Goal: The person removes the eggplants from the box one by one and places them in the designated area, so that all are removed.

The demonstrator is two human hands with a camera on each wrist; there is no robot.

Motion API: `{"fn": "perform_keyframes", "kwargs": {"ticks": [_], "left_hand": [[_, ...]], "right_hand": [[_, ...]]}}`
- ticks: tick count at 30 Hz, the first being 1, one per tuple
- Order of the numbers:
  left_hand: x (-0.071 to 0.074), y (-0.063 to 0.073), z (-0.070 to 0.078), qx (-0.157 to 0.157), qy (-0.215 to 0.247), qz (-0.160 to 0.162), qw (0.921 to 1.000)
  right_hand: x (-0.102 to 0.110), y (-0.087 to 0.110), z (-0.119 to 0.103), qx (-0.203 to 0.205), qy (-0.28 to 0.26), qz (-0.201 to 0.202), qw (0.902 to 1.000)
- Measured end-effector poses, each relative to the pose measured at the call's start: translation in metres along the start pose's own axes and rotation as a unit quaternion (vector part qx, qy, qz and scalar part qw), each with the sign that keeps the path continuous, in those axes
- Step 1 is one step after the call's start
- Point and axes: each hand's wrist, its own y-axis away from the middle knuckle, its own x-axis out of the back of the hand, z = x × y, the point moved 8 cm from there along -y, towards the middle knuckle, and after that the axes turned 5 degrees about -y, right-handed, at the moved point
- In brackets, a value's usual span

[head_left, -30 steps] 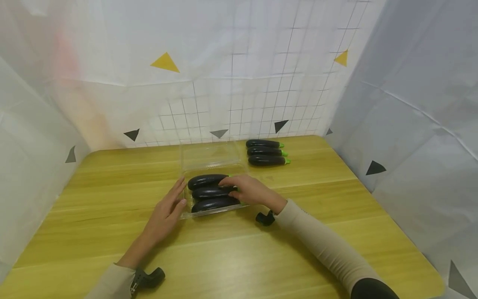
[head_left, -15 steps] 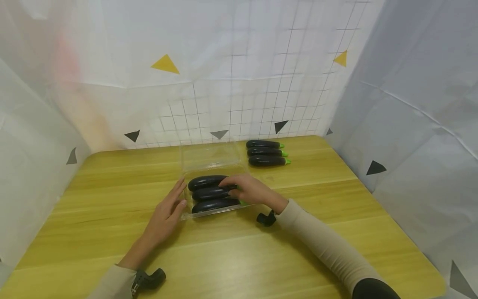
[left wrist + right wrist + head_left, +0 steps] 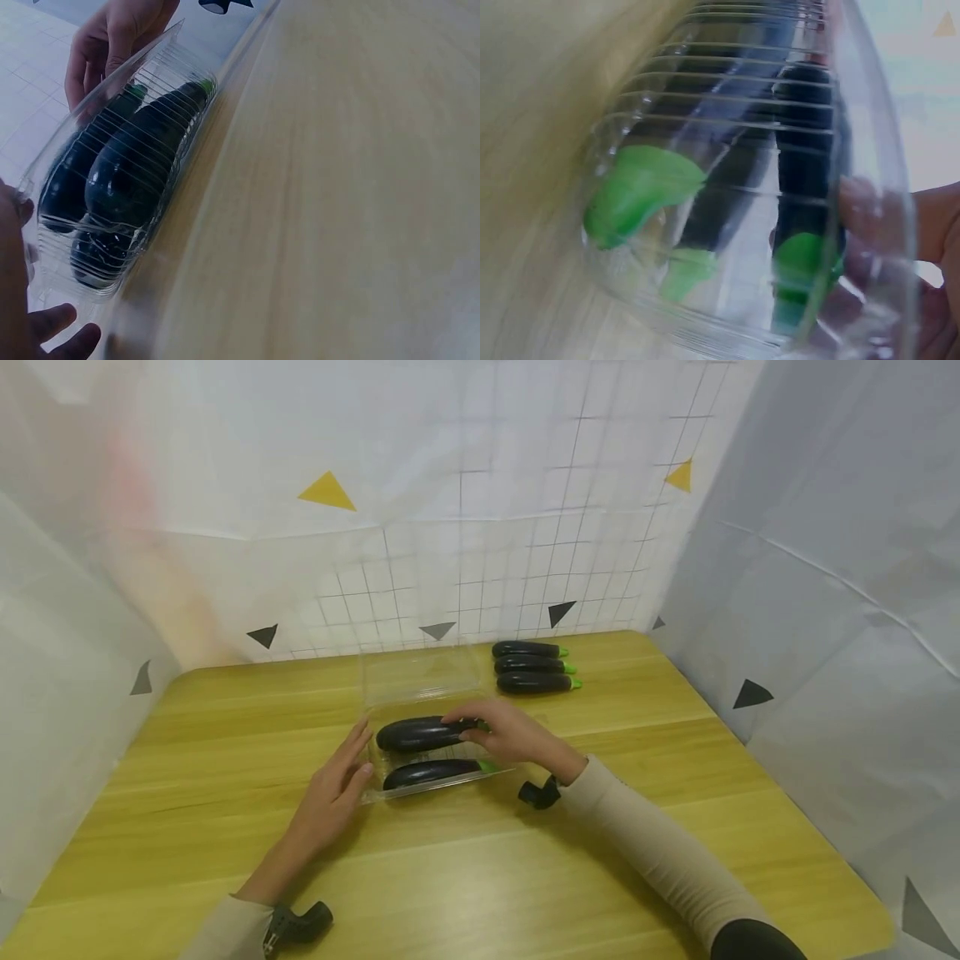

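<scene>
A clear plastic box point(image 3: 436, 782) with ribbed sides stands with its lid point(image 3: 420, 670) folded back. Inside, a dark eggplant with a green stem point(image 3: 431, 772) lies along the near side. My right hand point(image 3: 506, 731) pinches another eggplant point(image 3: 420, 734) near its stem end, over the far part of the box. In the right wrist view this held eggplant point(image 3: 804, 142) stands higher than the two others; from the head it mostly covers the far one. My left hand point(image 3: 336, 781) rests its extended fingers along the box's left side.
Three more eggplants point(image 3: 532, 666) lie in a row at the back right of the wooden table point(image 3: 660, 760). White sheet walls point(image 3: 420, 568) with coloured triangles enclose the back and sides.
The middle eggplant has come up out of its place in my right hand and shifted toward the far side, leaving a gap behind the near one. My left hand has stayed put.
</scene>
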Motion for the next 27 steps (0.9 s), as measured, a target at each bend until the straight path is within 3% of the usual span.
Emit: {"fn": "perform_keyframes", "kwargs": {"ticks": [8, 27], "left_hand": [[0.001, 0.001, 0.0, -0.002, 0.006, 0.006, 1.0], [0.003, -0.001, 0.003, -0.018, 0.008, 0.016, 0.9997]], "right_hand": [[0.008, -0.001, -0.005, 0.025, -0.007, 0.016, 0.9995], [0.033, 0.008, -0.007, 0.008, -0.017, 0.046, 0.9988]]}}
